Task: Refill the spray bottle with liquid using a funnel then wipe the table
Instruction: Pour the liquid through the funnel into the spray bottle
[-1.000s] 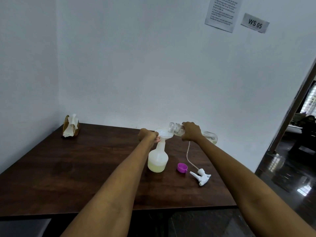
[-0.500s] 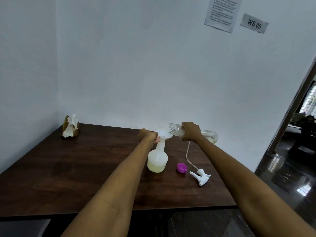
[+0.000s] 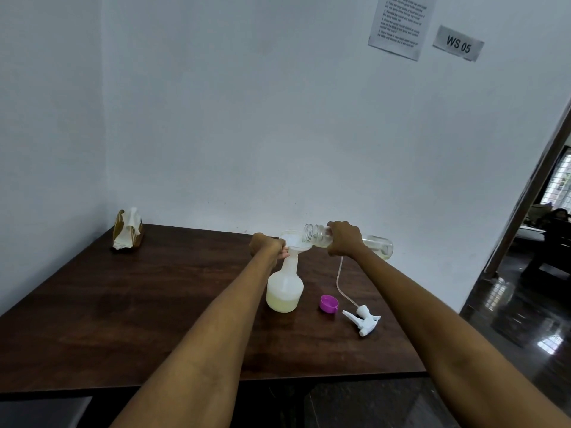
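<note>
Left hand (image 3: pixel 266 244) pinching white plastic funnel (image 3: pixel 293 241) seated in translucent spray bottle (image 3: pixel 285 287) upright on dark wooden table (image 3: pixel 123 304), right hand (image 3: pixel 344 237) gripping clear refill bottle (image 3: pixel 349 241) tipped over funnel, purple cap (image 3: pixel 328 303) and white trigger sprayer head (image 3: pixel 364 319) lying beside.

A small grey sign (image 3: pixel 458 43) taped high on the white wall (image 3: pixel 278 118) reads "WS 05" in dark letters. Just to its left, a white printed sheet (image 3: pixel 400 26) hangs on the same wall, slightly tilted; it carries several numbered lines of small black text, too small and blurred to read. Nothing on the table shows any legible label, brand or number.
</note>
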The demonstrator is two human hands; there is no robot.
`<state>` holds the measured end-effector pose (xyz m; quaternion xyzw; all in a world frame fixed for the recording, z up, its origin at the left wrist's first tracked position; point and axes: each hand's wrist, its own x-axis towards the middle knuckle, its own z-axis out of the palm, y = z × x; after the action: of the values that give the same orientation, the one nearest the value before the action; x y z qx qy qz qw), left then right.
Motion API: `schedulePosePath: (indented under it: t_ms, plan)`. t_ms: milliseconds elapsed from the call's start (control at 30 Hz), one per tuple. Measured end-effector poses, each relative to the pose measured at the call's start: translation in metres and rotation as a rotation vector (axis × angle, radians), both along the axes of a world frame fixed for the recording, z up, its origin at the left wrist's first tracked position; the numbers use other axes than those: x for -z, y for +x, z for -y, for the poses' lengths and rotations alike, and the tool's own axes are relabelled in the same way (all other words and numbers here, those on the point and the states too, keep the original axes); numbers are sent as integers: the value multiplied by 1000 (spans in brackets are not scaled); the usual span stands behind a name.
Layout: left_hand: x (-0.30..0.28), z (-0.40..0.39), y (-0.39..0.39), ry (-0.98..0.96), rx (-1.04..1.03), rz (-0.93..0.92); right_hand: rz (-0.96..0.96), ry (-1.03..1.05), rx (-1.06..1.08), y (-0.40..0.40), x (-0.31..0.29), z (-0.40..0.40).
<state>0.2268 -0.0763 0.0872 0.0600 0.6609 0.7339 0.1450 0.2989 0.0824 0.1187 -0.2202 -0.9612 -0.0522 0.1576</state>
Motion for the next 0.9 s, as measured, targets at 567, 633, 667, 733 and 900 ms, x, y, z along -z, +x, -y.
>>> schedulePosePath:
  t_ms: [567,633,667,733,900]
  plan:
    - [3,0,0,-21,3,6,-85,-251,15,8,9,-7]
    - [4,-1,-1,-5,7,4,-80,-261,22,10,9,-7]
    - [4,-2,-1,0,4,6,-76,-262,25,11,9,-7]
    - [4,-3,-1,6,-8,14,-75,-266,34,12,10,-8]
    - [7,-5,-3,16,-16,19,-78,-276,40,14,14,-9]
